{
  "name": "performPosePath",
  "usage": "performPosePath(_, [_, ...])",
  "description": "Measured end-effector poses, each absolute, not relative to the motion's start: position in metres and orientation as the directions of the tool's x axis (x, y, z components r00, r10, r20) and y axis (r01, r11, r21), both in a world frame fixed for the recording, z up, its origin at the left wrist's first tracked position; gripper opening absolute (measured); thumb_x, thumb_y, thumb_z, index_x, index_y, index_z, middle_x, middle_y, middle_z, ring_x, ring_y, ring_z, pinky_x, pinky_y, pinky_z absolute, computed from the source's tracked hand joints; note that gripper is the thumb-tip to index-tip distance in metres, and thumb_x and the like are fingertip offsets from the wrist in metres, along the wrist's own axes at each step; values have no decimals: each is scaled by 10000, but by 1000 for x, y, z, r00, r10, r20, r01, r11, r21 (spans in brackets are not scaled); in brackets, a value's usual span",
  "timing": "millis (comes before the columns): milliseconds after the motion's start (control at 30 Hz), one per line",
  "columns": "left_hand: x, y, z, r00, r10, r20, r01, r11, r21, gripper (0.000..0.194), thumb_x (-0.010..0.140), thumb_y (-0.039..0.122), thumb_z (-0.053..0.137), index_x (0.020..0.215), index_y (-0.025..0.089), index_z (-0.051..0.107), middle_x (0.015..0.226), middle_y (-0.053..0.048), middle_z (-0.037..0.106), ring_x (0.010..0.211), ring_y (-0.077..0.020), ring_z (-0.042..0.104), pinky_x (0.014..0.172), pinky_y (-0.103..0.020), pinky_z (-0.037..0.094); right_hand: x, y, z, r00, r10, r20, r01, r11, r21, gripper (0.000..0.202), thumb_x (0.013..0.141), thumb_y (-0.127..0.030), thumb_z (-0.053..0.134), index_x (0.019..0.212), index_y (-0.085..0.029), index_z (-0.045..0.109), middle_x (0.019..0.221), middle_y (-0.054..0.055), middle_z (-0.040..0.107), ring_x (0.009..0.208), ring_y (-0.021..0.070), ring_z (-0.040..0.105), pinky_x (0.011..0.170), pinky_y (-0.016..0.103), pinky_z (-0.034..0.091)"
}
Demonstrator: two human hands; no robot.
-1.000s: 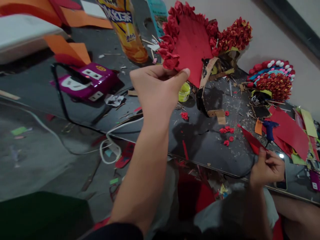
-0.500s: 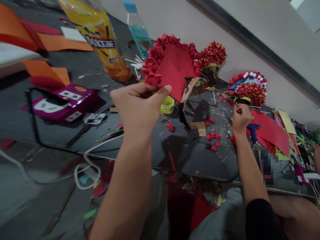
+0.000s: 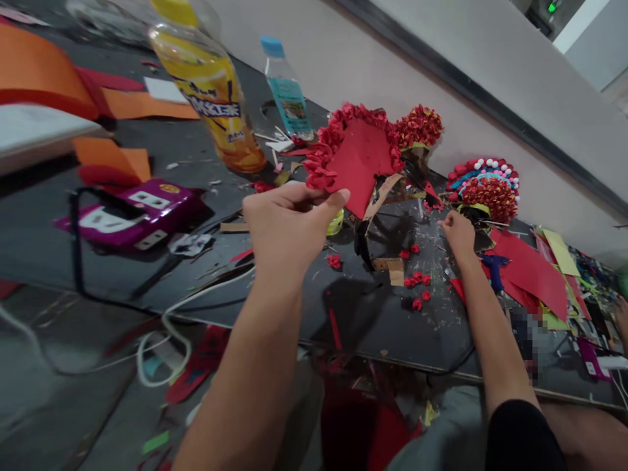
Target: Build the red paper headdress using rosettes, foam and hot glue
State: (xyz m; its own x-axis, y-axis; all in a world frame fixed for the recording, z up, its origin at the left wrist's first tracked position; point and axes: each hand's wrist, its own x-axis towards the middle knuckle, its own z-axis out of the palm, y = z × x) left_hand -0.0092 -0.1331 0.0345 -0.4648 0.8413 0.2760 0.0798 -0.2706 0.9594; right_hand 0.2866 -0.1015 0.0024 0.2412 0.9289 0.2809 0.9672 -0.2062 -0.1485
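Note:
My left hand (image 3: 294, 226) pinches the lower left edge of a red paper headpiece (image 3: 362, 154) between thumb and fingers. Crumpled red paper flowers ring its rim, and a cardboard band (image 3: 385, 196) curves out below. Further right, my right hand (image 3: 457, 233) is over the table with its fingers curled together; whatever is in them, if anything, is hidden. Just beyond its fingertips lies a pointed red paper scrap (image 3: 432, 196). Several small red paper flowers (image 3: 417, 279) lie on the table between my hands. A blue glue gun (image 3: 495, 269) rests right of my right forearm.
A yellow drink bottle (image 3: 216, 104) and a blue-capped bottle (image 3: 288, 91) stand at the back left. A purple power strip (image 3: 152, 212) with cords lies at left. Decorated pieces (image 3: 490, 190) lean by the wall, beside red paper sheets (image 3: 534, 268). Another person's hand (image 3: 622, 314) shows far right.
The view has shifted slightly. My right hand has moved a little left and down, and the red scrap near its fingertips now shows apart from it. My left hand keeps hold of the headpiece.

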Motion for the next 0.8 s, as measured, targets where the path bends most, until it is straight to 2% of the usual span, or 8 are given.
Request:
performPosePath(100, [-7,-135,39,-458,841,288,75,-286,955,206,528,347,740,563,154,675,459,49,440,466,-58,302,443,-217,250,288,-156,5,229,925,304,962,-169,-213,224,801,-374,575,682,-191,526,701,8,619,642,129,524,616,238,346])
performPosePath(200, [-3,-140,45,-428,839,336,94,-329,940,194,537,339,731,551,157,666,457,50,409,470,-61,298,445,-211,239,287,-213,2,317,894,318,856,-126,-502,317,752,-488,603,678,-195,507,652,-21,587,586,119,520,602,236,385])
performPosePath(300, [3,-144,48,-379,831,406,143,-381,913,192,567,333,721,574,148,669,461,52,388,463,-56,288,441,-207,214,283,-251,-6,400,883,245,767,-176,-617,340,734,-516,610,690,-194,512,607,-34,555,539,111,505,571,230,395])
performPosePath(533, [18,-140,36,-276,775,568,312,-487,816,185,641,334,698,647,150,683,475,58,397,447,-52,285,445,-220,201,273,-264,-12,356,906,228,806,-174,-566,255,800,-438,542,716,-199,515,630,-27,559,561,109,513,578,219,380])
performPosePath(667, [26,-136,28,-189,784,591,373,-499,782,204,669,344,672,615,150,646,478,55,376,442,-56,267,452,-229,201,273,-265,-13,341,911,231,813,-163,-559,246,805,-431,531,706,-208,499,630,-28,555,571,116,523,589,221,374])
performPosePath(800, [33,-132,20,-108,799,591,440,-495,749,219,704,347,625,616,147,629,532,33,423,469,-69,308,479,-234,220,273,-266,-15,323,927,192,821,-174,-544,243,811,-436,518,707,-218,493,615,-28,549,571,129,528,595,231,365])
